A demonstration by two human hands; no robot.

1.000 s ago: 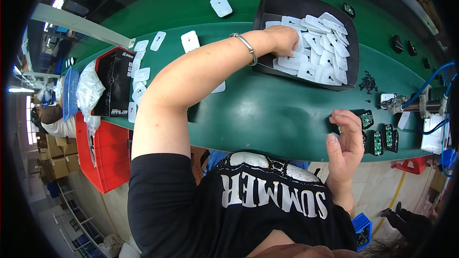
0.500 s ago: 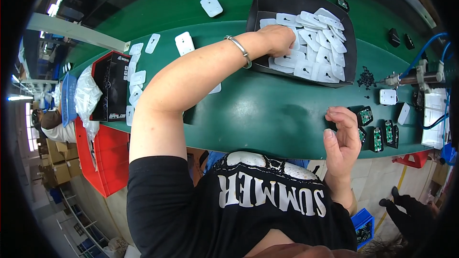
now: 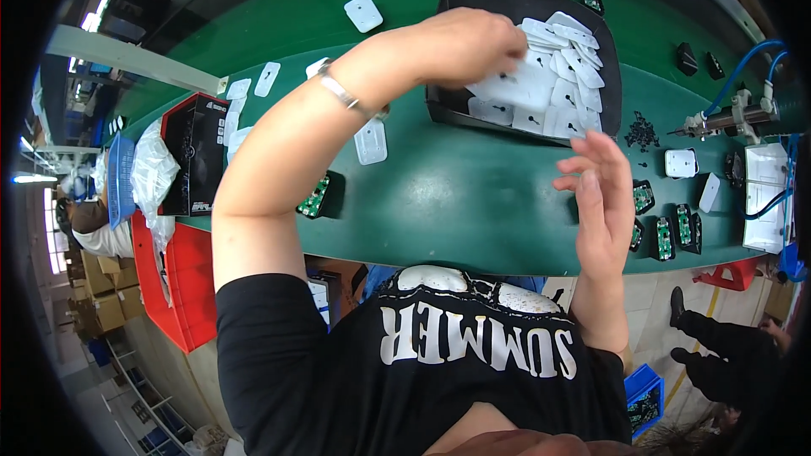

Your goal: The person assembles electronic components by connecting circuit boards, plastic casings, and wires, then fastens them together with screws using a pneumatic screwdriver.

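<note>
A black open box (image 3: 608, 59) holds a heap of white plastic covers (image 3: 579, 59), each with a small dark keyhole-like mark. Over the box's left side, my left hand (image 3: 481, 44) is closed on the edge of a white cover (image 3: 528, 89), smeared by motion and raised above the others. My right hand (image 3: 601, 203) hovers at the box's near right corner, fingers loosely spread with nothing in them. Close by it on the right stand several black housings with green circuit boards (image 3: 663, 238).
A powered screwdriver (image 3: 735, 122) with blue hoses points in from the right, beside a pile of small black screws (image 3: 642, 131). More white covers (image 3: 370, 142) and a black housing (image 3: 317, 196) lie at left. A red bin (image 3: 182, 287) stands at the table's left end.
My left hand has lifted back and up from the heap, bringing a white cover with it. My right hand has moved up toward the box, fingers spreading.
</note>
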